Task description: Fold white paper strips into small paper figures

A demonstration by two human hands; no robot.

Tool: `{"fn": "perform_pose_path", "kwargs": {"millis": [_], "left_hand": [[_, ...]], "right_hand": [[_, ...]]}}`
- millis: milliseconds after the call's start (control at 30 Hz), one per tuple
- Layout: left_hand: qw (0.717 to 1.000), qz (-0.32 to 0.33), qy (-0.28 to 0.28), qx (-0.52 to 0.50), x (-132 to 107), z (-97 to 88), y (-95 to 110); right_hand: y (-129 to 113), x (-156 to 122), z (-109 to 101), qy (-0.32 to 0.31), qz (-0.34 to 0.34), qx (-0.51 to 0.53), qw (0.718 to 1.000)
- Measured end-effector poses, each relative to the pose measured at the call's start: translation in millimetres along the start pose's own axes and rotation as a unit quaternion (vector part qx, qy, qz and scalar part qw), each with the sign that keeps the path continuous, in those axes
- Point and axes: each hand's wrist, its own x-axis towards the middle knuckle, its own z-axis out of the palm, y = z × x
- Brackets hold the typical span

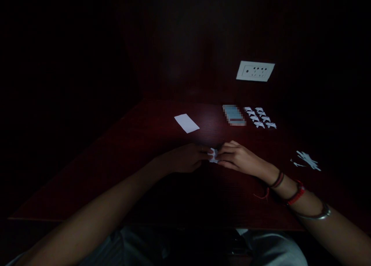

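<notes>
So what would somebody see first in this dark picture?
At the middle of the dark red table, the left hand and right hand pinch a small white paper piece. Farther back on the right, rows of tiny white paper shapes stand out, below a wall socket.

Open tabletop [139, 150] left of hands [188, 157]; white sheet [186, 123], folded pieces [260, 117] ahead, scraps [307, 160] right.

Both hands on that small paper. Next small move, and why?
Likely press its fold flat: the small white paper is pinched between left hand and right hand and looks less finished than the folded pieces in rows nearby. Dim light hides detail.
</notes>
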Motion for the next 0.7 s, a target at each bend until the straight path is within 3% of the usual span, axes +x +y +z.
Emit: {"fn": "perform_pose_path", "kwargs": {"millis": [167,333,700], "left_hand": [[1.0,-0.009,-0.015,-0.004,0.9,-2.8,5.3],[1.0,-0.014,-0.017,-0.021,0.5,-3.9,7.5],[1.0,-0.014,-0.026,-0.003,1.5,-2.6,8.1]], "right_hand": [[-2.7,0.4,0.5,-0.013,0.015,-0.011,1.0],[-4.4,3.3,2.1,-0.009,0.045,0.044,0.998],[-4.7,3.4,2.8,0.0,0.043,0.08,0.996]]}}
